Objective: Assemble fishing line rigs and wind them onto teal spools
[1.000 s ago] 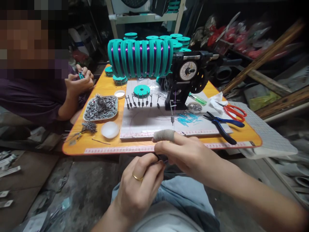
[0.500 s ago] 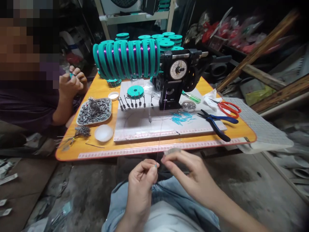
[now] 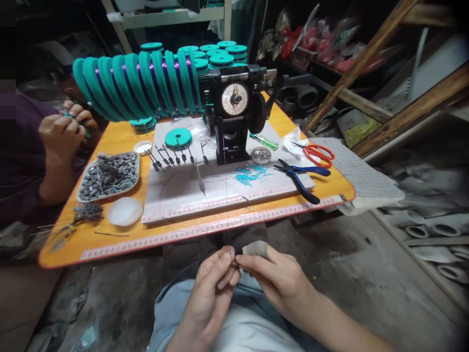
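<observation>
Above my lap, my left hand is closed in a pinch on a thin line, with a tiny blue piece at the thumb tip. Close beside it, my right hand has thumb and forefinger pressed together near the line's lower end; what they hold is too small to make out. Grey wrapping covers one of its fingers. The line runs up to a black winding machine with a white dial. A row of green foam spools wound with purple line sticks out leftward from the machine.
On the board lie blue bits, a dish of small metal parts, pliers and several black pieces. Red-handled scissors are at right, a tray of grey sinkers at left. A co-worker's hands are beyond.
My right hand has moved in from beside the line to meet my left fingertips. The view has swung right, so the table and machine appear farther left.
</observation>
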Available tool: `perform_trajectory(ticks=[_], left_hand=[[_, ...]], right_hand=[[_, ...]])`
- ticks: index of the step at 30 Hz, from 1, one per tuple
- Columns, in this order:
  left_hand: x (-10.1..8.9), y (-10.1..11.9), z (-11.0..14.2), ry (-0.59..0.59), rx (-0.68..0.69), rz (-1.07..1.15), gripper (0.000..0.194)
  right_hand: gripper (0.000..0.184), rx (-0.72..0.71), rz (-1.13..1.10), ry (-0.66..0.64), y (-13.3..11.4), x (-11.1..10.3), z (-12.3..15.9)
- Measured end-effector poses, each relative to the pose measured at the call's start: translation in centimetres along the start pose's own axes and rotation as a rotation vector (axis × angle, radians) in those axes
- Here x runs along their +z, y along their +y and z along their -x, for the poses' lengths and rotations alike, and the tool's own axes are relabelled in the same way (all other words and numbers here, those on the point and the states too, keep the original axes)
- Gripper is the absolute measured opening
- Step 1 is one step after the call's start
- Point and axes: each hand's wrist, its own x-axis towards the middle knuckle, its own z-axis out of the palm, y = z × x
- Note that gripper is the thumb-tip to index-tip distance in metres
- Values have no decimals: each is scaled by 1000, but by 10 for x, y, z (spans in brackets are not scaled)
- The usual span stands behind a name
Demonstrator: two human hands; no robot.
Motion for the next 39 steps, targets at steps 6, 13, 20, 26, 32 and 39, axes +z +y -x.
perform_trajectory(ticks=[6, 13, 20, 26, 32, 39], left_hand=[[4, 8, -5, -103, -139, -70, 30], [-2, 23, 11, -43, 652, -858, 11], [-4, 46, 33, -57, 1282, -1424, 21], [-3, 71, 45, -40, 1250, -1440, 16], [-7, 81, 36, -39, 1467, -1565, 13], [-5, 93, 26, -389, 1583, -1711, 12]], right_hand=[[26, -287, 340, 2, 7, -22, -4], [17, -391, 437, -84, -2, -27, -12], [16, -555, 304, -37, -16, -24, -45], [17, -494, 67, -198, -25, -13, -80], [21, -303, 123, -224, -38, -12, -101], [15, -266, 183, -223, -33, -14, -107]])
